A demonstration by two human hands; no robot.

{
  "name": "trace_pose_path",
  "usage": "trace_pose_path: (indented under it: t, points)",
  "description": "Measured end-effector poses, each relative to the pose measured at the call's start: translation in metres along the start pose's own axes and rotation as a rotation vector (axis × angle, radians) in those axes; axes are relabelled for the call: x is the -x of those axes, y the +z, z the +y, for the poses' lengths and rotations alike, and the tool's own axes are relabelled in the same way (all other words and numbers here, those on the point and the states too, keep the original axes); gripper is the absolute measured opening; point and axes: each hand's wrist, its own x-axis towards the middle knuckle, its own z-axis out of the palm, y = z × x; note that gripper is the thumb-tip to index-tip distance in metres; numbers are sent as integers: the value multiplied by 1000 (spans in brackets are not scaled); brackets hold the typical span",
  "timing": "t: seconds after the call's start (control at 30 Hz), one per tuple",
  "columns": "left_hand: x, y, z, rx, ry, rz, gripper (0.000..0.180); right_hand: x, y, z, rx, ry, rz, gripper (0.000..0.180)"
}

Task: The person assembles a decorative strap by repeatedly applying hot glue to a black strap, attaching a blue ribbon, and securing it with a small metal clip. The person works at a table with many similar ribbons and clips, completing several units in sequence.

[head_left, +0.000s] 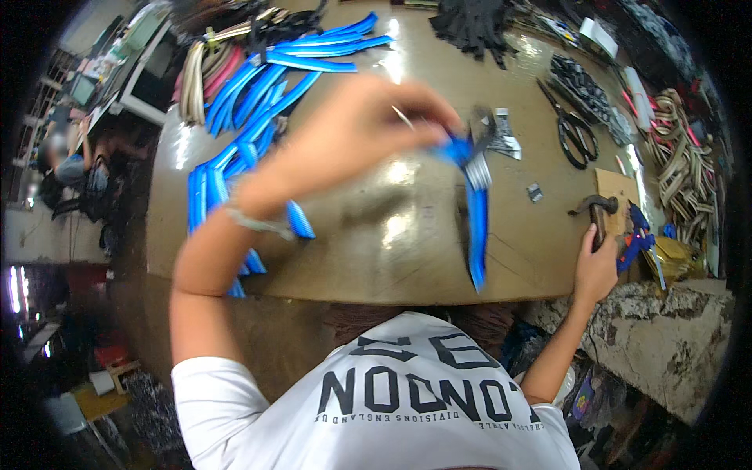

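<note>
Hammer (597,210) gripped in right hand (595,270); left hand (356,133) pinches blue strap (475,205) beside it: loose dangling end risks slipping free.

Bright blue strap (476,227); black scissors (576,133) — tan, glossy table (376,243)

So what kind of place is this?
Probably a small craft workshop, maybe for making straps or sandals. Blue straps lie piled on the worn workbench, big black scissors sit nearby, and the right hand grips a hammer.
</note>
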Motion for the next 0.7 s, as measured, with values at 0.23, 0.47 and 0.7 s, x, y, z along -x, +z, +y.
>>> trace_pose_path:
  t: [0.23, 0.47, 0.7]
  points:
    - [34, -232, -73, -447, -199, 599, 32, 0, -2, -2, 0, 37, -12, 45]
    - [8, -231, -171, -1152, -355, 429, 34, -3, 1, -4, -6, 58, 2, 43]
    - [-222, -6, -178, -841, -216, 148, 52, 0, 2, -1, -44, 38, 19, 39]
